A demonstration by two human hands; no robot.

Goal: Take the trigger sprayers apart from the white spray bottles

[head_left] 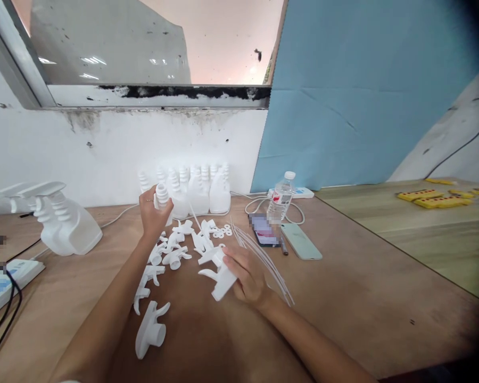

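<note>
My left hand (152, 211) is wrapped round the neck of a white bottle (162, 194), in front of a row of white open-necked bottles (199, 190) by the wall. Held in my right hand (245, 274) is a white spray head (223, 281), its trigger pointing left; a thin tube runs up and left from near it. More white spray heads (175, 257) lie on the table between my arms, one (151, 330) nearest to me. Small white rings (222, 231) and thin clear tubes (263, 258) lie beyond and beside my right hand.
Bottles with spray heads (66, 223) stand at the left, near a power strip (11, 284) with black cables. A water bottle (280, 199), two phones (302, 242) and a pen lie or stand right of the tubes. Yellow pieces (443, 201) lie far right.
</note>
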